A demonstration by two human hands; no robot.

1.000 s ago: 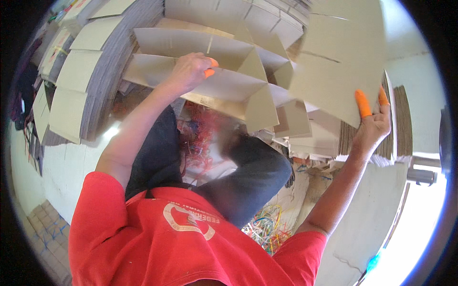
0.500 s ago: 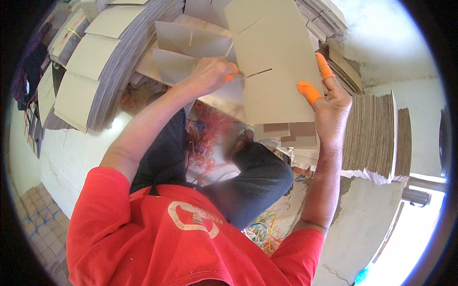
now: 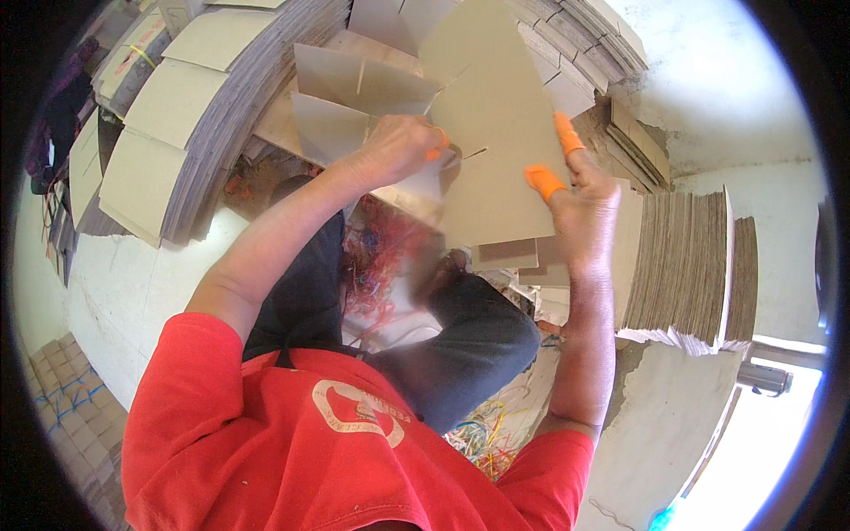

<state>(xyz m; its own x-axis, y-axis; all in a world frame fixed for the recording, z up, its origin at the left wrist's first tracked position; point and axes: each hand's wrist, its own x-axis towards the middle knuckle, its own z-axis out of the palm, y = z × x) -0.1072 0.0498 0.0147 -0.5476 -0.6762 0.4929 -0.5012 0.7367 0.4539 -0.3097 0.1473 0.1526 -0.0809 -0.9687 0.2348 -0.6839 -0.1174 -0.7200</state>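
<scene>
A large beige slotted cardboard sheet (image 3: 500, 97) is tilted up in front of me. My right hand (image 3: 584, 203) grips its right edge, with orange finger covers on the thumb and a finger. At its left edge, my left hand (image 3: 398, 146) is pinched closed by a slot, on the end of a smaller cardboard strip (image 3: 328, 124); the exact grip is partly hidden. Another slotted strip (image 3: 359, 78) stands upright just beyond, meeting the sheet's left side. Farther back is a further slotted piece (image 3: 385, 22).
Tall cardboard stacks stand at left (image 3: 173, 111), far right (image 3: 584, 35) and right (image 3: 682, 257). A wooden board (image 3: 279, 124) lies under the upright strips. Red shredded strands (image 3: 381, 248) lie between my legs, and coloured straps (image 3: 487, 434) beside my right leg.
The large sheet has swung left and tilted more edge-on, and my right hand has moved left and slightly down with it. My left hand has shifted slightly right and down.
</scene>
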